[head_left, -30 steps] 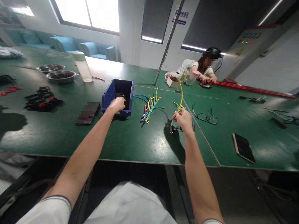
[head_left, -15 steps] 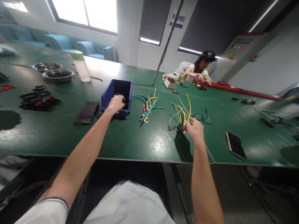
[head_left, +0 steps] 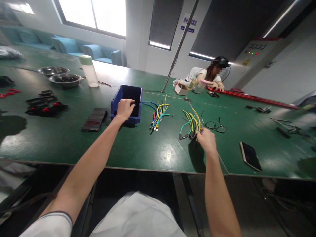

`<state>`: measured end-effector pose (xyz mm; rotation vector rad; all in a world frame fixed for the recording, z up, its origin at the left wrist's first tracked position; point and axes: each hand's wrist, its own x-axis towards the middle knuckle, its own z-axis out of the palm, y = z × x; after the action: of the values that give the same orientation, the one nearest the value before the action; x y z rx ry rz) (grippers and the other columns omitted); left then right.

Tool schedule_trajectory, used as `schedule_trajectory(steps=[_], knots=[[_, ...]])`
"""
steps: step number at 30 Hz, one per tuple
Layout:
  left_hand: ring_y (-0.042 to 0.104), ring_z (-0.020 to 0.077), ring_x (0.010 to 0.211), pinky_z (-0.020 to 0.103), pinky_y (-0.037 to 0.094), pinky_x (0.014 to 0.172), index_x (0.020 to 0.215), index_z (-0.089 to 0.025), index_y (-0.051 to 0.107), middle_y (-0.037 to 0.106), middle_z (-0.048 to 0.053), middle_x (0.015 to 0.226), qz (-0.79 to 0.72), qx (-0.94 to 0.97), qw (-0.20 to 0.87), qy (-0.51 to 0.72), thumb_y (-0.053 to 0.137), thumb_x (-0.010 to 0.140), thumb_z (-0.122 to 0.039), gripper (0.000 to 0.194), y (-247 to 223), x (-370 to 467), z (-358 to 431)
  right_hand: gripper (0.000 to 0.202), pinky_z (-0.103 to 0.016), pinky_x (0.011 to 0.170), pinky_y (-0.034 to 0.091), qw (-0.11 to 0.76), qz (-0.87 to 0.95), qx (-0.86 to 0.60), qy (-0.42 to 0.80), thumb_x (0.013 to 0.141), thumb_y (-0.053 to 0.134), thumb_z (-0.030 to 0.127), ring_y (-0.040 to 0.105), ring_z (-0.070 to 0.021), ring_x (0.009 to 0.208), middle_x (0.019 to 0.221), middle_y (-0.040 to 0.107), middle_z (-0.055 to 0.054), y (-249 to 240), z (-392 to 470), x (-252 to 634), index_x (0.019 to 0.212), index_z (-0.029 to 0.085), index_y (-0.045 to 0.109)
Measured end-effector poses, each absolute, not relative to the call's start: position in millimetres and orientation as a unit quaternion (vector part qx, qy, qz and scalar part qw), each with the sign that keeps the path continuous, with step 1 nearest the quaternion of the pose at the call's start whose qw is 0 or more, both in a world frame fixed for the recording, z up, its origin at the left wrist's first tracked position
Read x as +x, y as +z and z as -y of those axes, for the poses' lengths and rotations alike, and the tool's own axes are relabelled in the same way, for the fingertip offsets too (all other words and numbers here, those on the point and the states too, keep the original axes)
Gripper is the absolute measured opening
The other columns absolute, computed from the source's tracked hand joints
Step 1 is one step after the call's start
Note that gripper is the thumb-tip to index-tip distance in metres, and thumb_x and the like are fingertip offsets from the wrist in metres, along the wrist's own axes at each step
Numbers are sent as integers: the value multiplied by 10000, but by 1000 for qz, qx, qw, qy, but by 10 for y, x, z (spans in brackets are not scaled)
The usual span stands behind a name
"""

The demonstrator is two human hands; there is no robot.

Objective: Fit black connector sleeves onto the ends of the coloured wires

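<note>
My left hand [head_left: 125, 109] is over the near part of a blue plastic bin [head_left: 115, 107], fingers bent and slightly apart, with nothing visible in them. The bin's dark inside hides its contents. At the right, my right hand [head_left: 206, 140] pinches the lower end of a yellow wire [head_left: 198, 118] beside a bundle of yellow and green wires [head_left: 190, 120] with dark ends and ring terminals. Between the hands lies another bunch of wires [head_left: 158, 115] in blue, yellow, green and red, its ring terminals toward me.
A dark phone-like slab [head_left: 95, 120] lies left of the bin, near black plastic parts [head_left: 46, 107], metal bowls [head_left: 65, 80] and a bottle [head_left: 89, 72]. Glasses [head_left: 218, 127] and a phone [head_left: 250, 156] lie at the right. A person [head_left: 202, 74] works across the table, behind a pole [head_left: 176, 54].
My left hand has risen slightly in the bin and its fingers show more. The yellow wire at my right hand has tipped from upright down toward the bundle.
</note>
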<state>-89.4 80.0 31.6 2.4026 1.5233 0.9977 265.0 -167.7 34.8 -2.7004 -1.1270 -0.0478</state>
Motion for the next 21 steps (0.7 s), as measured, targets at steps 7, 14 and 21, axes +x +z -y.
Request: schedule_trajectory(steps=[7, 14, 21], knots=[[666, 224, 965, 332, 468, 895, 1111, -224, 698, 731, 48, 1023, -492, 774, 74, 393, 586, 856, -239, 279, 410, -868, -645, 385, -383, 843, 475, 66, 381, -922, -15, 877, 480, 290, 632, -340, 1079, 1111, 681, -198, 321, 1632, 2641, 1188, 134, 643], [671, 201, 906, 299, 480, 843, 1086, -185, 677, 723, 56, 986, -457, 747, 84, 475, 581, 874, -242, 240, 552, -828, -426, 395, -384, 846, 483, 58, 392, -918, -23, 860, 504, 312, 653, -317, 1037, 1061, 691, -210, 287, 1591, 2703, 1172, 136, 672], [650, 199, 961, 300, 474, 860, 1072, -187, 666, 703, 60, 1049, -437, 753, 70, 487, 558, 894, -264, 222, 615, -746, -240, 410, -376, 822, 480, 78, 394, -915, -36, 839, 523, 369, 662, -310, 1002, 1026, 698, -199, 265, 1581, 2732, 1134, 138, 688]])
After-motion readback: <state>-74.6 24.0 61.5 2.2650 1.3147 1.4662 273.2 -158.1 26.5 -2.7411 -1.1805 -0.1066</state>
